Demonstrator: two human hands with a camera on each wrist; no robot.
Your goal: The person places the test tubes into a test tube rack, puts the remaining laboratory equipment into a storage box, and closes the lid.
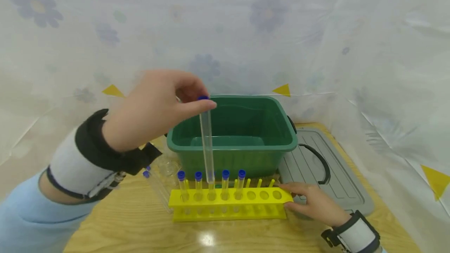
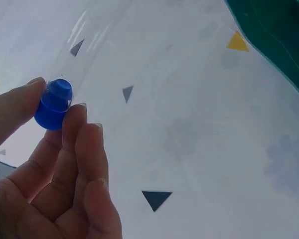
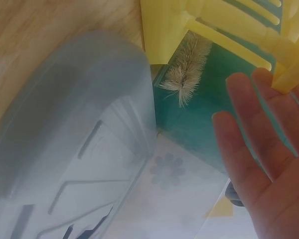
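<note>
Head view shows a green plastic tub [image 1: 246,128] standing on the wooden table [image 1: 133,225], and everything else sits around it. Just right of the tub lies its grey lid [image 1: 337,175], flat, with a dark handle. In front of the tub stands the yellow test-tube rack [image 1: 230,204], with four blue-capped tubes [image 1: 225,184] upright in its left holes. The right hand [image 1: 313,202] rests with relaxed, straight fingers against the rack's right end. The left hand [image 1: 154,106], raised in front of the tub's left half, pinches a clear test tube [image 1: 207,143] by its blue cap [image 2: 53,104]; the tube hangs upright, its lower end at the rack's third hole, possibly already inside it. Between rack and tub lies a bristle brush [image 3: 187,74].
</note>
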